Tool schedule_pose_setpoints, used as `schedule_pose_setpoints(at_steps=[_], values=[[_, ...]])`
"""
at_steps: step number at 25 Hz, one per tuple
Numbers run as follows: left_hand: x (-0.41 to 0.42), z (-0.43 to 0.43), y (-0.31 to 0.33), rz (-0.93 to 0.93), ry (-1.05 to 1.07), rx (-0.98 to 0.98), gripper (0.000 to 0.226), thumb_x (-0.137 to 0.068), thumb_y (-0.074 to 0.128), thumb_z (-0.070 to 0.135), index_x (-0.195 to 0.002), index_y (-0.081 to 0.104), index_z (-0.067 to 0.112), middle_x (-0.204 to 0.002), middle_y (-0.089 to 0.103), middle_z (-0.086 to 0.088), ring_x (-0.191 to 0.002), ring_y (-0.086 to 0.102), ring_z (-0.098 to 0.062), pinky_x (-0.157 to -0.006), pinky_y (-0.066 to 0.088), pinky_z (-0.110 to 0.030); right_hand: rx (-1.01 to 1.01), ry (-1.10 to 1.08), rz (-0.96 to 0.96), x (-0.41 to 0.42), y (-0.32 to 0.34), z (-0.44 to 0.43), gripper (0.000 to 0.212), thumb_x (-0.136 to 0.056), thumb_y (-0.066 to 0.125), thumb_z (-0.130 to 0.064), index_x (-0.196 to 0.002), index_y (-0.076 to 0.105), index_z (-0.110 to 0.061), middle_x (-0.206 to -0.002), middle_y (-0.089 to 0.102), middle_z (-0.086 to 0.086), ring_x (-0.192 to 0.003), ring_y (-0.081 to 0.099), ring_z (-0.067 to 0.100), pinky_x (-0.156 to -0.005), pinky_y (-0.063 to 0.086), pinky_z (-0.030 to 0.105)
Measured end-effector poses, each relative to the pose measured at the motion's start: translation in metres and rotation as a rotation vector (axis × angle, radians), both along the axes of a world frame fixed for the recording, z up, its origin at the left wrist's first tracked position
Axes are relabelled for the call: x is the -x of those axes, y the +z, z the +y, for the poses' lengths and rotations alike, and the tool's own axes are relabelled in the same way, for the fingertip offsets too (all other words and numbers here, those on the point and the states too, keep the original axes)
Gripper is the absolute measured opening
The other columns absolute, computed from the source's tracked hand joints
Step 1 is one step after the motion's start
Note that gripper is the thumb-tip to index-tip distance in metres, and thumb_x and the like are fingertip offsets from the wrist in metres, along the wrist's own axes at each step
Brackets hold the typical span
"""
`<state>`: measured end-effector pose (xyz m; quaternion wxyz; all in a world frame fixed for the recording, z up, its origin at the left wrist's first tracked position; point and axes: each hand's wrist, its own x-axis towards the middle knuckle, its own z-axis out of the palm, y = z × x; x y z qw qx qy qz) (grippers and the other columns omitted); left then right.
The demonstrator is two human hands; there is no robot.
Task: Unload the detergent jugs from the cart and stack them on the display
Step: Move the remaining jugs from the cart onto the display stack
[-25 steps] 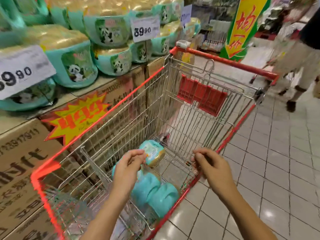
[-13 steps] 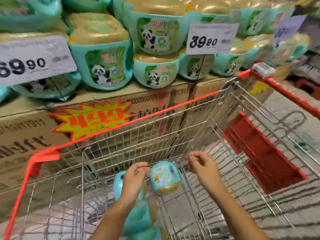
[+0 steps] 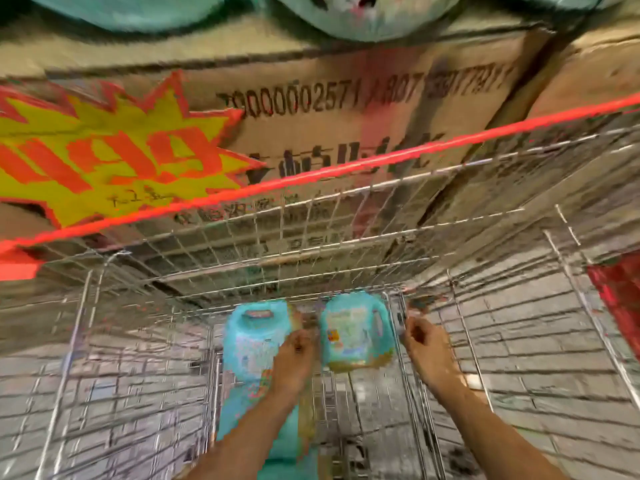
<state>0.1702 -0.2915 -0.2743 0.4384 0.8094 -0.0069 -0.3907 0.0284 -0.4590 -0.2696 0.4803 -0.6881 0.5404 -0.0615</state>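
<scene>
The whole view is blurred by motion. Inside the wire cart (image 3: 311, 237) a teal detergent jug (image 3: 356, 334) with a pale label hangs above the cart floor. My left hand (image 3: 294, 355) grips its left side with curled fingers. A second teal jug (image 3: 252, 341) lies in the cart under and left of that hand. My right hand (image 3: 422, 341) hovers with curled fingers just right of the lifted jug; the blur hides whether it touches. More teal jugs of the display (image 3: 363, 15) show at the top edge.
Brown cardboard boxes (image 3: 346, 98) form the display base right behind the cart's red rim (image 3: 346, 168). A yellow and red starburst price sign (image 3: 104, 157) is stuck on them at left. The cart's red seat flap (image 3: 620, 299) is at right.
The view has swung from the aisle down onto the cart and closer to the boxes. My left hand has kept hold of the jug, and my right hand left the cart rim and came beside it.
</scene>
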Motion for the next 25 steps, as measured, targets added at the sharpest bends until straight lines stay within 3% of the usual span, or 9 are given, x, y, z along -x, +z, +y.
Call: schedule_pose_setpoints(at_steps=[2, 6, 8, 10, 12, 14, 17, 21, 25], values=[[0.008, -0.011, -0.038, 0.05, 0.032, 0.023, 0.02, -0.093, 0.061, 0.017, -0.103, 0.066, 0.0, -0.109, 0.066, -0.027, -0.104, 0.062, -0.039, -0.081, 0.042, -0.034, -0.103, -0.022, 0.073, 0.003, -0.048, -0.004, 0.016, -0.093, 0.062, -0.022, -0.104, 0.053, -0.014, -0.083, 0.059, 0.003, -0.078, 0.055, 0.023, -0.068, 0.043, 0.03], [0.005, -0.035, -0.1, 0.095, 0.125, 0.049, 0.021, -0.066, 0.063, 0.029, -0.081, 0.058, 0.015, -0.068, 0.061, -0.001, -0.063, 0.052, -0.013, -0.06, 0.041, -0.026, -0.307, -0.144, -0.09, 0.002, -0.119, -0.004, 0.033, -0.089, 0.066, -0.011, -0.114, 0.046, -0.017, -0.082, 0.056, -0.008, -0.072, 0.058, 0.009, -0.062, 0.046, 0.015], [0.006, -0.043, -0.122, 0.126, 0.075, -0.013, 0.016, -0.083, 0.068, 0.024, -0.082, 0.053, 0.019, -0.073, 0.057, 0.001, -0.065, 0.052, -0.008, -0.065, 0.045, -0.012, -0.357, -0.144, -0.163, 0.001, -0.144, -0.003, 0.03, -0.085, 0.069, -0.002, -0.108, 0.052, -0.013, -0.085, 0.064, -0.006, -0.066, 0.065, 0.002, -0.057, 0.049, 0.012], [0.011, -0.048, -0.138, 0.148, 0.071, -0.013, 0.023, -0.091, 0.067, 0.02, -0.077, 0.05, 0.028, -0.074, 0.056, 0.008, -0.063, 0.054, 0.002, -0.054, 0.041, -0.002, -0.369, -0.151, -0.214, 0.002, -0.167, 0.002, 0.026, -0.083, 0.07, 0.002, -0.104, 0.058, -0.008, -0.083, 0.069, -0.004, -0.064, 0.067, 0.001, -0.056, 0.052, 0.017], [0.015, -0.052, -0.156, 0.197, 0.099, 0.012, 0.02, -0.089, 0.069, 0.018, -0.084, 0.053, 0.03, -0.085, 0.064, 0.005, -0.077, 0.063, -0.008, -0.063, 0.049, -0.009, -0.401, -0.22, -0.244, 0.004, -0.181, 0.005, 0.028, -0.082, 0.07, -0.001, -0.104, 0.057, -0.013, -0.081, 0.07, -0.007, -0.065, 0.067, 0.0, -0.055, 0.052, 0.017], [0.015, -0.051, -0.163, 0.276, 0.1, 0.036, 0.02, -0.087, 0.07, 0.018, -0.096, 0.055, 0.025, -0.098, 0.066, 0.0, -0.089, 0.066, -0.016, -0.078, 0.053, -0.024, -0.495, -0.249, -0.239, 0.007, -0.185, 0.006, 0.043, -0.084, 0.072, -0.011, -0.12, 0.05, -0.017, -0.099, 0.069, -0.002, -0.084, 0.07, 0.009, -0.071, 0.058, 0.025], [0.016, -0.049, -0.172, 0.385, 0.143, 0.137, 0.021, -0.088, 0.068, 0.015, -0.107, 0.059, 0.019, -0.102, 0.07, -0.002, -0.078, 0.072, -0.007, -0.064, 0.057, -0.02, -0.539, -0.256, -0.216, 0.009, -0.182, 0.006, 0.062, -0.083, 0.073, -0.018, -0.135, 0.039, -0.014, -0.119, 0.064, 0.008, -0.103, 0.067, 0.024, -0.091, 0.055, 0.041], [0.02, -0.04, -0.169, 0.273, -0.002, 0.158, 0.076, -0.085, 0.072, 0.028, -0.147, 0.029, 0.027, -0.121, 0.067, 0.004, -0.108, 0.066, -0.018, -0.093, 0.055, -0.039, -0.509, -0.284, -0.256, 0.011, -0.159, 0.011, 0.035, -0.092, 0.06, -0.024, -0.124, 0.046, -0.018, -0.116, 0.065, 0.013, -0.092, 0.069, 0.017, -0.077, 0.057, 0.028], [0.024, -0.015, -0.15, 0.333, -0.355, 0.223, 0.128, -0.05, 0.095, 0.032, -0.146, 0.011, 0.042, -0.129, 0.055, 0.015, -0.117, 0.057, -0.001, -0.092, 0.053, -0.026, -0.447, -0.205, -0.352, 0.033, -0.13, 0.008, 0.033, -0.092, 0.053, -0.025, -0.124, 0.054, -0.02, -0.113, 0.064, 0.013, -0.093, 0.065, 0.018, -0.072, 0.055, 0.023]])
